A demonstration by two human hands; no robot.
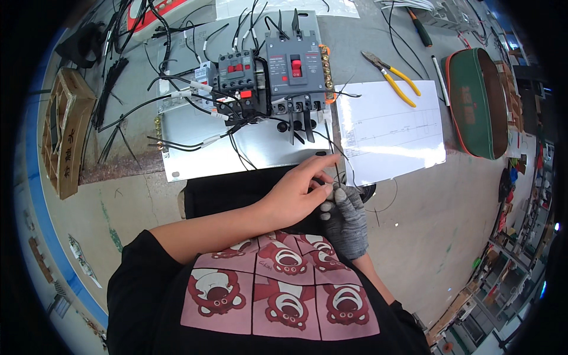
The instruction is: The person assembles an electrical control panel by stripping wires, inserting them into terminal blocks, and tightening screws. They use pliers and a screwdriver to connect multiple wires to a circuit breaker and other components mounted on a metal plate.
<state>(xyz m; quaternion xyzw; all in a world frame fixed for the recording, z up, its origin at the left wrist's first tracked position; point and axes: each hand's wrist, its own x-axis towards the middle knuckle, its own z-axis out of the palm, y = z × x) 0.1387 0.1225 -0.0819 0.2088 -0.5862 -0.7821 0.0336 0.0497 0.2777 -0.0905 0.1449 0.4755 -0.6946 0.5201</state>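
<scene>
My left hand (pixel 296 192), bare, reaches in front of the metal mounting plate (pixel 207 160), its fingers curled and the thumb and fingertips pinched together. My right hand (pixel 347 225) wears a grey glove and pinches a thin black wire (pixel 338 171) close beside the left fingertips. Fingers partly hide where the two hands meet. Beyond them, the plate carries a dark grey circuit breaker (pixel 296 68) with a red switch, and a contactor (pixel 238 74) to its left. Black wires (pixel 228 127) with white sleeves spread loosely from these parts.
Yellow-handled pliers (pixel 397 81) lie across a paper drawing (pixel 390 133) on the right. Farther right are a green bag (pixel 473 100) and a screwdriver (pixel 420 28). A wooden box (pixel 71 130) and black cable ties (pixel 109 89) sit at the left. The table's front edge runs just beyond my hands.
</scene>
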